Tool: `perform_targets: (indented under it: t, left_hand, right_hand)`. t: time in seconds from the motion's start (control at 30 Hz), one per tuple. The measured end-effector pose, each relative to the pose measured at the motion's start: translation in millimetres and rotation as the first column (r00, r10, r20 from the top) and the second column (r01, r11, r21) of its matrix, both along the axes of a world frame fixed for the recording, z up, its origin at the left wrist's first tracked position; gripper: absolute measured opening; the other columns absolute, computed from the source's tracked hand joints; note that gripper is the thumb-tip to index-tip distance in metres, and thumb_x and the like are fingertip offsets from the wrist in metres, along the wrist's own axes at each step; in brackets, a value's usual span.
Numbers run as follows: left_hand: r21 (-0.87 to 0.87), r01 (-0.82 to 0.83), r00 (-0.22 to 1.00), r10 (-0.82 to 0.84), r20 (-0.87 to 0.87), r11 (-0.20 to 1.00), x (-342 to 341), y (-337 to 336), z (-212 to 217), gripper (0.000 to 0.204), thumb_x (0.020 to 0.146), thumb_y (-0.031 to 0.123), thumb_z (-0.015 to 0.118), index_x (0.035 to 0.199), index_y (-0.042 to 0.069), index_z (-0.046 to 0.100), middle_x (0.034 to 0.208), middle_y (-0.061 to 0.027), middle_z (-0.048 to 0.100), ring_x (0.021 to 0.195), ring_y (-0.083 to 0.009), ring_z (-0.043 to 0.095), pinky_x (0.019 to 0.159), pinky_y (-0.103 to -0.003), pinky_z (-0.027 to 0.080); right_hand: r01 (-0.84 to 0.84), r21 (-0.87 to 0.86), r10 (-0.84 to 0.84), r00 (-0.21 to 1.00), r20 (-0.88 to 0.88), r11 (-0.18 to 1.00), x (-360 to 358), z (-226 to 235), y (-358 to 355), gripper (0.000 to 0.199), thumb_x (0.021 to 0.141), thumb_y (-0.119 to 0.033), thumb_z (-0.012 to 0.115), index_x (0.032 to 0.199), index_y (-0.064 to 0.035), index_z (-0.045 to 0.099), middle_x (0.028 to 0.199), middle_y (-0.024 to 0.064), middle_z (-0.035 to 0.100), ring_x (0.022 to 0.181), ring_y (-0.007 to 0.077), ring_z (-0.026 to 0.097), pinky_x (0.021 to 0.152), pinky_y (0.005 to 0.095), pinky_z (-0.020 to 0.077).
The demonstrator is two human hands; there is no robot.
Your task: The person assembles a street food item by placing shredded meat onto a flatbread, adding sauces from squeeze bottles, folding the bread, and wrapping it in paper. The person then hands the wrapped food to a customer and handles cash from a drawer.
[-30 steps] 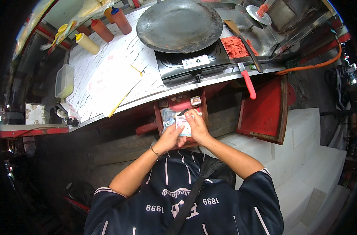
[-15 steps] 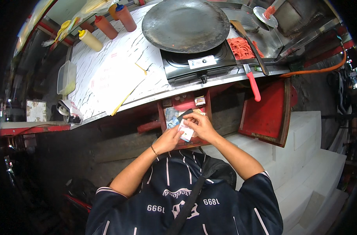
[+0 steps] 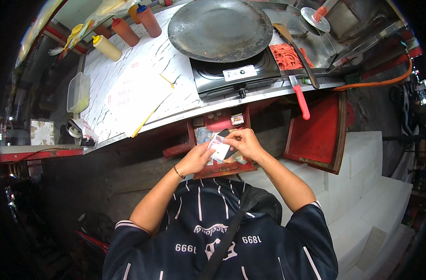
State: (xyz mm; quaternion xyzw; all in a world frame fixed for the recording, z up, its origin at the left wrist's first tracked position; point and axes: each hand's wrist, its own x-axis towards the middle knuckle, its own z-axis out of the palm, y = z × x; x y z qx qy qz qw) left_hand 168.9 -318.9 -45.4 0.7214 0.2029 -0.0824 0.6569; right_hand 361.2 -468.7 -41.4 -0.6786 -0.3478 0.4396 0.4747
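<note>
Both my hands meet over an open red wooden drawer [image 3: 218, 172] below the counter. Between the thumb and fingers of my left hand [image 3: 197, 157] is a small flat white packet [image 3: 217, 150] with faint coloured marks; what it contains I cannot make out. My right hand [image 3: 243, 143] has its fingers closed at the packet's upper right edge. Under those fingers and behind the packet shows a flat black thing [image 3: 231, 152], phone-like in shape. Inside the drawer lie banknotes [image 3: 204, 135], a pink dish [image 3: 221, 124] and a small box [image 3: 237, 120].
On the counter stand a large round griddle [image 3: 220, 30] over a black stove [image 3: 236, 77] and several sauce bottles [image 3: 125, 31]. A red-handled knife [image 3: 300, 100] juts past the front edge beside sliced reddish food [image 3: 285, 57]. A red door [image 3: 316, 133] hangs open at right.
My right hand has shifted right and slightly down from the packet's top. The packet is turned flatter, and more of the black thing shows behind it.
</note>
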Motion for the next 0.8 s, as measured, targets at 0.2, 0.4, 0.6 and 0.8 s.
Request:
perform_targets:
  t: [0.2, 0.4, 0.6, 0.8]
  left_hand:
    - [-0.058, -0.125, 0.992, 0.127, 0.024, 0.99, 5.2, 0.6, 5.2, 0.021, 0.107, 0.019, 0.051, 0.116, 0.001, 0.058, 0.074, -0.0017, 0.055, 0.063, -0.0092, 0.048, 0.057, -0.029, 0.043]
    - [-0.179, -0.203, 0.977, 0.212, 0.035, 0.963, 9.0, -10.5, -2.0, 0.022, 0.107, 0.023, 0.052, 0.105, 0.002, 0.058, 0.071, 0.0004, 0.054, 0.061, -0.0074, 0.046, 0.055, -0.027, 0.041]
    - [-0.055, -0.05, 0.998, 0.048, -0.035, 0.997, 6.0, 0.7, 0.4, 0.033, 0.108, 0.028, 0.051, 0.088, 0.002, 0.056, 0.063, 0.0017, 0.054, 0.057, -0.0072, 0.047, 0.054, -0.027, 0.041]
    - [-0.262, -0.189, 0.982, 0.183, -0.045, 0.946, 5.3, -7.6, -19.9, 0.034, 0.108, 0.028, 0.051, 0.086, 0.004, 0.059, 0.061, 0.0015, 0.054, 0.054, -0.0073, 0.046, 0.051, -0.026, 0.039]
  right_hand:
    - [0.009, -0.06, -0.024, 0.971, -0.238, 0.998, -9.8, -10.1, -3.4, 0.024, 0.095, -0.02, 0.074, 0.106, 0.001, 0.073, 0.08, 0.0043, 0.071, 0.067, 0.0088, 0.064, 0.055, 0.0245, 0.0496]
    - [-0.079, -0.138, 0.038, 0.96, -0.277, 0.987, -17.0, -2.9, -3.9, 0.025, 0.098, -0.022, 0.069, 0.097, 0.0025, 0.071, 0.075, 0.0035, 0.068, 0.064, 0.0086, 0.061, 0.056, 0.0252, 0.0504]
    - [-0.098, -0.128, 0.071, 0.977, -0.202, 0.987, -16.0, -8.2, -6.8, 0.025, 0.101, -0.022, 0.065, 0.091, 0.0009, 0.069, 0.073, 0.0029, 0.066, 0.063, 0.0091, 0.061, 0.057, 0.0261, 0.0507]
    - [-0.07, -0.159, 0.021, 0.955, -0.296, 0.985, -22.2, -12.5, -10.9, 0.025, 0.102, -0.021, 0.063, 0.09, 0.0007, 0.067, 0.072, 0.0025, 0.064, 0.061, 0.0088, 0.061, 0.052, 0.0246, 0.0509]
